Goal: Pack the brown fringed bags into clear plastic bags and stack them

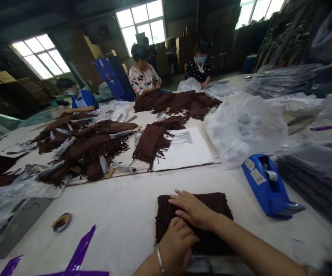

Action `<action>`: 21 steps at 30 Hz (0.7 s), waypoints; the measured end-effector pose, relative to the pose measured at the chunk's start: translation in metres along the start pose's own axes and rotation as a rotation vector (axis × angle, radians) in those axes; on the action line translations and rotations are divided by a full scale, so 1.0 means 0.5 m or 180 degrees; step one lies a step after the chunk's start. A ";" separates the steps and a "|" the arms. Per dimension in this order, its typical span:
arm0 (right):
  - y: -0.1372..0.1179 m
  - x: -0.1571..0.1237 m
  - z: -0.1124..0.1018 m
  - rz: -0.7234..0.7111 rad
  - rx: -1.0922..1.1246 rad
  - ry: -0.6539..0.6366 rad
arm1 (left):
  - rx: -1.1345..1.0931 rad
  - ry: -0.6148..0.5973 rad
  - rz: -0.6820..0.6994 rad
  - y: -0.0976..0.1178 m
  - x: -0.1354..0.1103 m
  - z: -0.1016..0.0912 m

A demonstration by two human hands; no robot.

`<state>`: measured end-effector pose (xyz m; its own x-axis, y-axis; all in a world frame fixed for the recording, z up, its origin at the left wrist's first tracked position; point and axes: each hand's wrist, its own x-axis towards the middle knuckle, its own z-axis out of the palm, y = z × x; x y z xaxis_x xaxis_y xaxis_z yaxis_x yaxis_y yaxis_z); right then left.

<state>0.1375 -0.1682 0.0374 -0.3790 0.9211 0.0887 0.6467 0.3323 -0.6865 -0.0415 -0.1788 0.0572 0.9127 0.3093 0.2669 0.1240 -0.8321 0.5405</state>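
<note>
A dark brown fringed bag [209, 237] lies flat on the white table in front of me, its strips running across it. My right hand [193, 209] rests on its upper part, fingers stretched out and lying flat on the fringe. Just below, my left hand [177, 241], with a silver bracelet at the wrist, is closed against the fringe with curled fingers. Whatever its fingertips pinch is hidden. Under the bag's near edge a clear plastic edge [199, 264] shows in part.
A blue tape dispenser [265, 188] stands at right beside stacked dark packs [315, 180]. At left lie a tape roll [61, 222] and purple tape strips [81, 249]. Brown fringed bags [97, 145], a white sheet [186, 149] and clear plastic [246, 126] lie beyond. Three co-workers sit opposite.
</note>
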 end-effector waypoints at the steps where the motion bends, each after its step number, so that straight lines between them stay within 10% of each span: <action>1: 0.000 -0.005 0.010 -0.0128 -0.0092 -0.0198 | -0.0073 0.0096 0.0166 0.008 -0.002 -0.015; 5: -0.008 -0.024 0.021 -0.0266 -0.0257 -0.0377 | -0.0190 0.0541 -0.0052 -0.027 0.034 -0.089; 14: 0.028 -0.015 0.036 -0.0576 -0.0673 -0.0032 | 0.1151 -0.0190 -0.1029 -0.364 0.314 -0.079; 21: 0.054 0.006 0.051 -0.0904 -0.1536 0.0154 | 0.0836 -0.0278 -0.0864 -0.411 0.321 -0.075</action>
<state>0.1368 -0.1617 0.0009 -0.5591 0.7864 0.2628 0.7575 0.6133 -0.2237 0.0648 0.0593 0.0189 0.8613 0.5036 0.0670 0.4509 -0.8184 0.3563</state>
